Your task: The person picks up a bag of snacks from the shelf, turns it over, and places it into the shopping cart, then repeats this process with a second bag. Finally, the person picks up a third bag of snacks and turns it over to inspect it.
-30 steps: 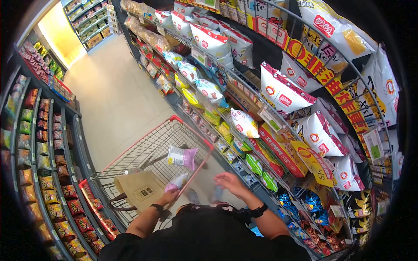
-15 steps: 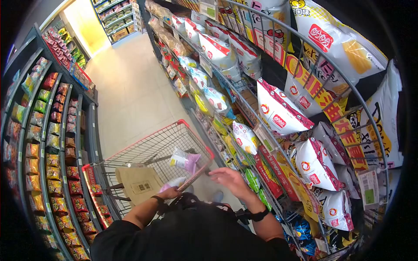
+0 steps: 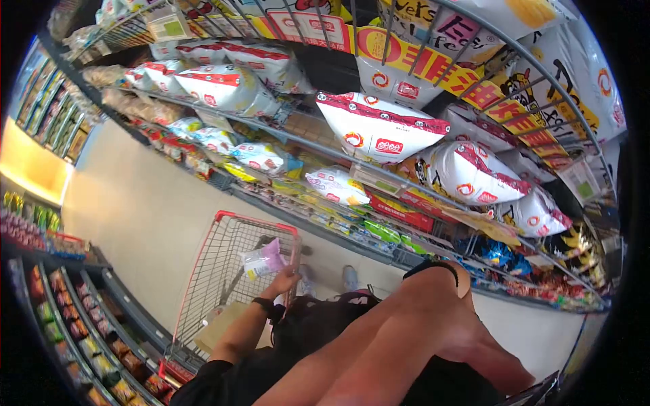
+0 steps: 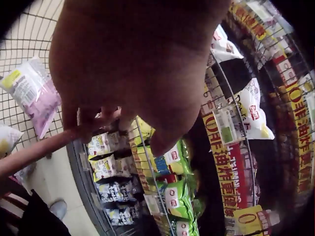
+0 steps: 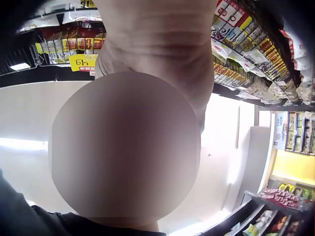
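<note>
My left hand grips the side rim of a red-edged wire shopping cart. Fingers curl over the reddish bar in the left wrist view. Inside the cart, close to this hand, lies a white and lilac snack bag; a brown paper bag sits nearer the cart's other end, partly behind the forearm. My right hand is raised and bent back close to the head camera, its forearm crossing the foreground. A blurred disc covers much of the right wrist view and hides the fingers.
Shelves of puffed snack bags behind wire rails run along the far side, with yellow signs on them. Lower bins of small packets stand at the left. A pale tiled floor lies between the racks.
The head view has turned toward the shelves on the right. My right hand has risen from beside the cart toward my head. The left hand stays on the cart's rim.
</note>
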Tool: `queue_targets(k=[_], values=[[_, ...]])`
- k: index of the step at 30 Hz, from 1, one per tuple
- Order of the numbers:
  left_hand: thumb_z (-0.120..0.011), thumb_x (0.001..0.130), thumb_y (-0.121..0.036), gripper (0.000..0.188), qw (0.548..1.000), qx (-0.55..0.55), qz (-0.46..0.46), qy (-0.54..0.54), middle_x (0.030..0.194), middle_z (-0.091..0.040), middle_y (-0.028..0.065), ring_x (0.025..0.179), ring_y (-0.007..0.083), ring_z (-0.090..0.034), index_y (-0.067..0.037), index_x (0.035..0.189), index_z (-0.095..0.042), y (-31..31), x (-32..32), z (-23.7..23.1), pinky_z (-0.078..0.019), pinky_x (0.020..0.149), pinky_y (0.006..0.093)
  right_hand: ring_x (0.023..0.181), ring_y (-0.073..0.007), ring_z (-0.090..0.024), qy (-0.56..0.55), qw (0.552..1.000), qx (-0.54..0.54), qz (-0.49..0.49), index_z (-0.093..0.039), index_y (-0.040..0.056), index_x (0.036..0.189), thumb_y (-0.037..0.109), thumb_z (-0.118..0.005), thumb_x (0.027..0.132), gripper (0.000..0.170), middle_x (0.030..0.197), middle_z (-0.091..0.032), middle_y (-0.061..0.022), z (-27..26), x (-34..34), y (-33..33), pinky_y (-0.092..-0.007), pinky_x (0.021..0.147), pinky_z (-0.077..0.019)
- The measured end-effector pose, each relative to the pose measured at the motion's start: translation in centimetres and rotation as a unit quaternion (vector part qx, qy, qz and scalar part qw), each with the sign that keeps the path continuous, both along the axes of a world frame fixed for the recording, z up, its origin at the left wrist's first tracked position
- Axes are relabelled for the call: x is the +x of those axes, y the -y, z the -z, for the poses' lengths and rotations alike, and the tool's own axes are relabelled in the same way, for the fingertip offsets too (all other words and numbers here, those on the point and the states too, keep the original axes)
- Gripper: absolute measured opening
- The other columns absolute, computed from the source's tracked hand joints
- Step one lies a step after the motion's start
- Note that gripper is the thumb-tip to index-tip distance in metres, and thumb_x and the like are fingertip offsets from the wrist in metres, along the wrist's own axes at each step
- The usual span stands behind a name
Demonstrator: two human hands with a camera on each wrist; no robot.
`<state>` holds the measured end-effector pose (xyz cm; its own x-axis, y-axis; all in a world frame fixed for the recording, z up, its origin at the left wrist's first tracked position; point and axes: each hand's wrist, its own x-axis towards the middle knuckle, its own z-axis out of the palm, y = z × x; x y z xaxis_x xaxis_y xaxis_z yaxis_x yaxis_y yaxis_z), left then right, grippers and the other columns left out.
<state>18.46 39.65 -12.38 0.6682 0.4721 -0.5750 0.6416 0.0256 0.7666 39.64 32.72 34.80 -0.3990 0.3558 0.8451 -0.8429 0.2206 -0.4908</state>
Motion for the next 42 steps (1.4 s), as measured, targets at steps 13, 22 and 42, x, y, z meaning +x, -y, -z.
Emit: queue_targets(k=[13,22,42], values=[[-0.066,0.083,-0.03,0.051,0.994,-0.036,0.06,0.078,0.127,-0.052,0.0213,0.121,0.0309,-0.048,-0.004,0.126,-0.057,-5.6,-3.5,2.3,-0.0375,0.103,0.037,0.127,-0.0323,-0.043,-0.006,0.993,-0.083,0.084,-0.022,0.0039,0.143,0.058,-0.076,0.068,0.107,0.141,-0.036,-0.0193,-0.9,-6.3,-3.3,-0.0475,0.105,-0.0387],[-0.062,0.084,-0.019,0.044,0.993,-0.062,0.074,0.066,0.127,-0.057,0.0165,0.121,0.0265,-0.05,-0.005,0.125,-0.058,-5.7,-3.9,-0.6,-0.0366,0.104,0.0348,0.124,-0.0286,-0.047,0.059,0.988,-0.107,0.09,-0.035,0.0011,0.139,0.05,-0.079,0.07,0.096,0.137,-0.045,-0.0164,-0.7,-7.2,-4.6,-0.0423,0.103,-0.0389],[-0.06,0.073,-0.006,0.086,0.956,0.044,-0.016,0.289,0.146,-0.035,0.0205,0.135,0.0344,-0.034,-0.01,0.148,-0.019,-7.0,-4.6,13.9,-0.029,0.111,0.0398,0.109,-0.0349,-0.057,0.598,0.385,-0.103,0.696,-0.05,-0.0007,0.125,0.018,-0.077,0.072,0.062,0.123,-0.054,-0.0213,24.0,1.2,-18.3,-0.0393,0.089,-0.0473]])
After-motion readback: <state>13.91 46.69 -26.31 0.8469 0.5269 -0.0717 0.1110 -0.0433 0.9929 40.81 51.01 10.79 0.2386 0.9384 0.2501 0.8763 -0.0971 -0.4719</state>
